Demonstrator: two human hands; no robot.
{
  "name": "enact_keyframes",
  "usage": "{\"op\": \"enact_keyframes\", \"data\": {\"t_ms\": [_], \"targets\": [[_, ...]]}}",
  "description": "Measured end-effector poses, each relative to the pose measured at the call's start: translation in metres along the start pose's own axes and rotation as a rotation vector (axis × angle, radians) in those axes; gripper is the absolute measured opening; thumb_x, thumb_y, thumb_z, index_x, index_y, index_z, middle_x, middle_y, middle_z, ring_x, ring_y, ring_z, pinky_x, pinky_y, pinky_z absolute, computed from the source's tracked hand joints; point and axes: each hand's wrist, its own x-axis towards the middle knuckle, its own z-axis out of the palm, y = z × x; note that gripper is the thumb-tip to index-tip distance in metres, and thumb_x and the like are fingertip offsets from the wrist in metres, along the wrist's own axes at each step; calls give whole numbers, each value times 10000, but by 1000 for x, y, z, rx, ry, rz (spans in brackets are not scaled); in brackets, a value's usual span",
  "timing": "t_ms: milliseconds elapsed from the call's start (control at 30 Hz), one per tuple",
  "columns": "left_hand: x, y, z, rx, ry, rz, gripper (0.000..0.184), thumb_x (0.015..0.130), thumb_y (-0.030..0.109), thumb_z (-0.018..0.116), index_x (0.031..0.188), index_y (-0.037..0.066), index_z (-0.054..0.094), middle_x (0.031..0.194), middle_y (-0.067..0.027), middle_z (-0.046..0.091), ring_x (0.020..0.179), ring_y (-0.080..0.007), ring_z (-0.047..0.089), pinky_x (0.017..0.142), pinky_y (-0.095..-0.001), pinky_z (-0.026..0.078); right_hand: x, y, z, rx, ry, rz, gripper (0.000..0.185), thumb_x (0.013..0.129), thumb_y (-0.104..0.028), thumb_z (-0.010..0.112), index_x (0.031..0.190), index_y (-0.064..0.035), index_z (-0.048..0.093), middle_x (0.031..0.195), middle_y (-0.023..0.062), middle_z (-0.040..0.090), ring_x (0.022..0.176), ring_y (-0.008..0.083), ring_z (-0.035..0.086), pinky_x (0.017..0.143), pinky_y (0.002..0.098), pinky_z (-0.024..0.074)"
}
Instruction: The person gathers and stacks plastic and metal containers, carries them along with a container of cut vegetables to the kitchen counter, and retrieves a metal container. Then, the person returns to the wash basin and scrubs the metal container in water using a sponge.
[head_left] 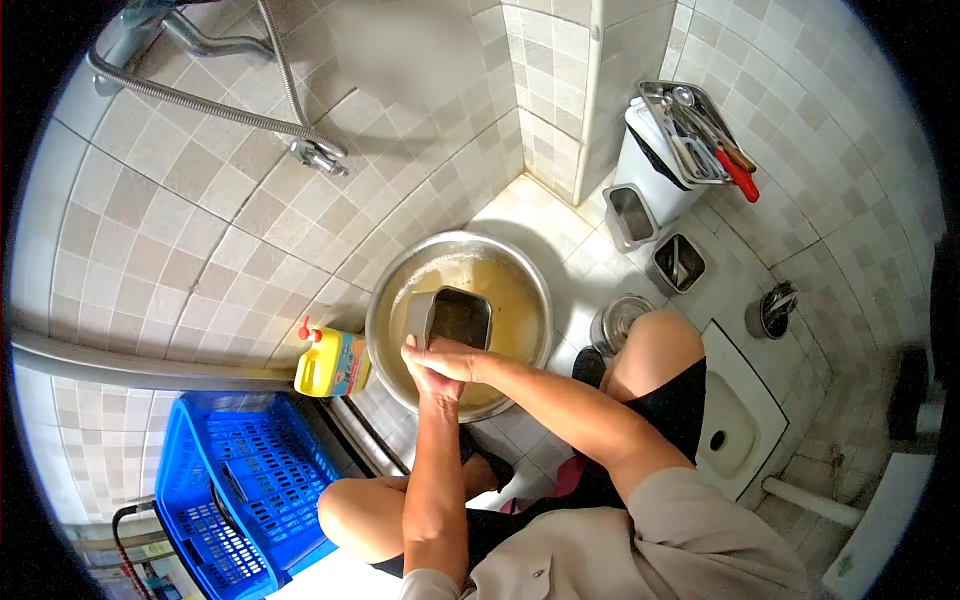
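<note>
A large round metal basin (545,300) with cloudy yellowish liquid stands on the tiled floor. Over it, a rectangular metal container (460,318) is tilted with its dark inside showing. My left hand (432,378) is at the container's near lower edge, its fingers bent against it. Across it lies my right hand (452,360), also at the container's near side, with its fingertips partly hidden. Both hands touch each other and hold the container. Left of the basin is a yellow bottle (330,362) with a red pump top.
A blue plastic basket (245,480) sits at the lower left. Small metal containers (630,215), a white bin (650,165) under a tray of utensils (700,135), and a squat toilet (735,420) are on the right. A metal hose (200,100) hangs upper left.
</note>
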Motion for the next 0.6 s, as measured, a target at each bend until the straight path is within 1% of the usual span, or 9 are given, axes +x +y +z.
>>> {"op": "enact_keyframes", "data": {"t_ms": [133,200,233,267,367,433,467,533,600], "targets": [[-7,7,-8,-46,-39,-62,623,901,560,487,1299,87,572,1270,-123,608,1147,-342,564,977,-483,457,-10,13,-3,-431,-13,-35,914,864,-788,400,966,70,699,1030,257,678,1021,338,643,913,421,480],[-6,12,-9,-30,-104,-68,602,897,539,498,1282,86,584,1234,-133,628,1103,-337,588,950,-477,471,-10,21,-14,-911,-264,31,1005,825,-833,380,1031,103,683,1091,305,653,1100,420,611,1023,476,416],[-7,12,-8,-23,-39,-86,604,878,528,520,1268,71,586,1206,-139,639,1063,-336,609,934,-468,489,-16,7,-20,-952,-357,21,1066,798,-867,346,1079,109,672,1118,318,644,1142,424,597,1102,518,333],[-7,12,-6,-18,25,-103,608,860,517,543,1254,56,587,1179,-145,649,1022,-336,630,919,-459,508,-19,-9,-23,-958,-356,24,1066,798,-867,346,1079,109,672,1118,318,644,1142,424,597,1102,518,333],[-12,17,-5,-70,-1,-217,612,846,500,553,1263,53,583,1200,-155,641,1072,-352,610,962,-480,479,-29,-22,-28,-1158,-500,157,1111,779,-892,312,1117,105,667,1210,332,604,1262,406,523,1171,527,214],[-10,19,-6,-142,-50,-322,618,834,479,564,1281,52,575,1235,-162,626,1127,-364,584,1007,-500,444,-30,-21,-29,-1233,-477,125,1187,734,-933,299,1204,107,622,1377,337,484,1398,408,359,1204,519,111],[-10,18,-6,-140,-53,-328,618,834,479,564,1281,52,575,1235,-162,626,1127,-364,584,1007,-500,444,-29,-21,-31,-1231,-471,128,1187,734,-933,299,1204,107,622,1377,337,484,1398,408,359,1204,519,111],[-10,18,-7,-144,-87,-358,630,838,485,554,1292,47,570,1254,-168,616,1130,-363,584,1008,-502,444,-27,-22,-33,-1428,-463,179,1278,687,-964,313,1322,127,512,1504,329,323,1465,419,201,1211,503,60],[-9,19,-10,-138,-75,-365,631,842,484,549,1298,48,567,1259,-168,613,1131,-364,584,1005,-504,446,-26,-15,-33,-1399,-441,169,1295,684,-965,315,1338,141,475,1506,334,315,1465,423,199,1209,507,65]]}}
